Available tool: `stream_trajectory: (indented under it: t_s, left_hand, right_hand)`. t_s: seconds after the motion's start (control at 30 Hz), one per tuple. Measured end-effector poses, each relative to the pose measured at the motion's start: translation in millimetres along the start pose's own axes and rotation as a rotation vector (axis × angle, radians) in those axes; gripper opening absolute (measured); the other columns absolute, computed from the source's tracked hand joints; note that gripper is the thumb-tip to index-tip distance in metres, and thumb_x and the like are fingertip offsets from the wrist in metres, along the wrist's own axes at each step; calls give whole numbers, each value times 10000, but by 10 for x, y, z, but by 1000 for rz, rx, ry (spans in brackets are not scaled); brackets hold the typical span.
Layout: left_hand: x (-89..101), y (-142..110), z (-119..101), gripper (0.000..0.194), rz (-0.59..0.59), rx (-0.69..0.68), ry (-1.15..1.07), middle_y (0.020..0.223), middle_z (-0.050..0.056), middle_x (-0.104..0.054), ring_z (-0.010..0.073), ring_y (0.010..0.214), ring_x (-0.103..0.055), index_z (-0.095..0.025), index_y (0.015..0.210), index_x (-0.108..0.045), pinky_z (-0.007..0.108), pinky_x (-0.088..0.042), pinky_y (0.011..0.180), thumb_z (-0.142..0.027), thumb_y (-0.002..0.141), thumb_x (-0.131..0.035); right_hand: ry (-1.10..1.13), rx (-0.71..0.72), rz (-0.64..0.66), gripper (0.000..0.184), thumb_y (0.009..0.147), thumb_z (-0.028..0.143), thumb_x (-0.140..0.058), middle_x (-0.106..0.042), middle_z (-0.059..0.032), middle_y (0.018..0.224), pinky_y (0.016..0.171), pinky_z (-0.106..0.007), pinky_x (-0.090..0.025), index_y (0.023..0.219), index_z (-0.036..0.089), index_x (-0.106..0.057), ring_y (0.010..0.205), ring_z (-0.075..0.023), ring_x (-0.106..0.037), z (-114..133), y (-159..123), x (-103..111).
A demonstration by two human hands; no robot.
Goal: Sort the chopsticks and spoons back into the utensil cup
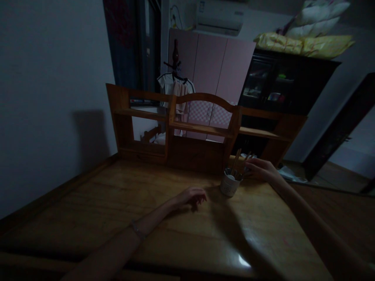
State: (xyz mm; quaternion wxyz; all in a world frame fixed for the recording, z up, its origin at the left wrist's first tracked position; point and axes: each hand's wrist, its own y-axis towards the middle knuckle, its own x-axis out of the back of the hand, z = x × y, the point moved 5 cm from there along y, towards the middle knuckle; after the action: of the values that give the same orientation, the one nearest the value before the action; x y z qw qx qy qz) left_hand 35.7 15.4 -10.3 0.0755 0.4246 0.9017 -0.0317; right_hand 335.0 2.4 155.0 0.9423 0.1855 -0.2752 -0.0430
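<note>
A pale patterned utensil holder [229,186] stands on the wooden desk [140,195], with several chopsticks [236,160] and other utensils poking up from it. Just right of its rim is my right hand [262,168]. Its fingertips are drawn together beside the utensils; the dimness hides what they grip, if anything. My left hand [191,196] hovers low over the desk, left of the holder and apart from it. Its fingers are loosely curved and separated, with nothing in them. A thin bracelet [138,231] circles the left wrist.
A wooden shelf unit [202,128] lines the desk's back edge. The white wall [52,97] borders the left side. Behind stand a pink wardrobe [209,66], a dark cabinet [293,82] and a rack with hanging clothes [178,88]. The room is dim.
</note>
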Motion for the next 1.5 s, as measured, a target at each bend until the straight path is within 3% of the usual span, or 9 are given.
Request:
stream_trajectory:
  t_s: [0.23, 0.47, 0.57, 0.63, 0.83, 0.97, 1.2, 1.33, 1.5]
  left_hand:
    - [-58, -30, -12, 399, 44, 22, 96, 692, 28, -562, 101, 560, -525, -105, 854, -660, 215, -384, 523, -495, 776, -633]
    - [-47, -14, 17, 369, 50, -5, 112, 685, 31, -562, 99, 561, -528, -103, 854, -664, 209, -373, 522, -465, 806, -612]
    - [-66, -35, -10, 376, 48, 3, 133, 694, 29, -561, 106, 571, -533, -104, 873, -663, 216, -384, 527, -471, 806, -612]
    - [-78, -55, -49, 387, 35, -8, 158, 693, 30, -562, 108, 584, -533, -97, 865, -663, 219, -393, 543, -476, 803, -614]
    - [-76, -98, -55, 374, -28, 60, 178, 666, 23, -550, 112, 556, -513, -113, 768, -602, 234, -412, 535, -487, 785, -618]
    - [-36, -101, -24, 343, -79, 73, 233, 638, 8, -531, 105, 538, -501, -123, 746, -579, 217, -389, 518, -464, 781, -607]
    - [-41, -123, -25, 421, -111, 35, 401, 634, 3, -519, 97, 562, -448, -117, 696, -563, 202, -336, 533, -524, 798, -595]
    - [-1, -101, 39, 448, -142, 42, 454, 621, -10, -464, 91, 568, -386, -120, 671, -534, 204, -290, 529, -541, 820, -566]
    - [47, -76, 127, 450, -180, 38, 535, 609, -25, -371, 90, 586, -319, -146, 551, -372, 206, -233, 522, -455, 806, -576]
  right_hand:
    - [-51, 38, -111, 419, 763, 530, -648, -696, -95, 988, 778, -351, -525, 958, 164, -706, 930, -249, -641, 182, -57, 94]
    - [-166, 175, -307, 286, 859, 455, -586, -696, -70, 1005, 747, -305, -472, 985, 227, -704, 865, -203, -635, 999, -355, 403]
    - [-163, 269, -365, 243, 915, 413, -519, -688, -53, 932, 675, -269, -461, 937, 243, -691, 781, -171, -616, 1320, -576, 307]
    - [-134, 307, -342, 231, 923, 385, -516, -665, -33, 815, 633, -246, -454, 875, 221, -671, 709, -147, -604, 1415, -707, 79]
    - [-164, 327, 170, 424, 946, 383, -453, -541, -1, 558, 491, -205, -334, 608, 155, -570, 526, -96, -500, 1063, -862, -1183]
    - [-188, 431, 262, 407, 945, 347, -434, -516, 4, 556, 489, -217, -277, 636, 140, -600, 488, -74, -425, 670, -879, -1751]
    - [-131, 350, 313, 392, 967, 307, -387, -581, -11, 613, 544, -217, -305, 700, 146, -624, 515, -83, -475, 194, -1006, -2029]
    - [-142, 303, 318, 438, 967, 326, -373, -522, 5, 543, 502, -218, -257, 616, 148, -565, 465, -72, -419, 122, -1058, -2074]
    - [-147, 281, 316, 398, 964, 321, -374, -588, -7, 613, 516, -221, -266, 668, 158, -583, 514, -81, -495, 120, -1045, -2089]
